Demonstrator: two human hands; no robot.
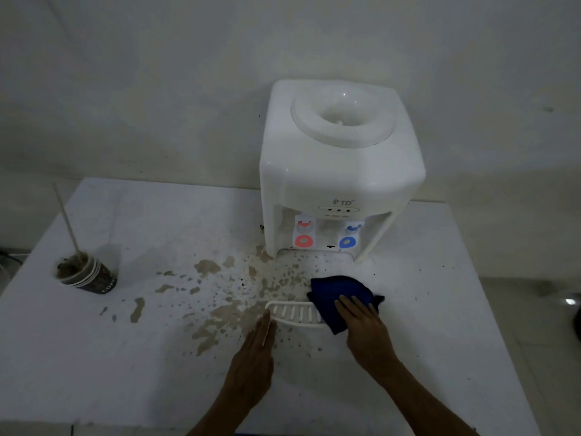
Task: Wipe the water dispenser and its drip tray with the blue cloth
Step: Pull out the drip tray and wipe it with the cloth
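Note:
A white water dispenser [339,171] stands at the back of the table against the wall, with a red tap and a blue tap on its front. Its white slotted drip tray [290,313] lies detached on the table in front of it. The blue cloth [338,294] covers the tray's right end. My right hand [361,325] lies flat on the cloth, pressing it down. My left hand [256,357] rests with straight fingers against the tray's left end, holding nothing.
Brown spilled liquid [220,313] is spattered over the white table [125,357] from the dispenser's base to the left of the tray. A stack of paper cups [89,275] with brown liquid and a wooden stirrer stands at the far left. Tiled floor lies to the right.

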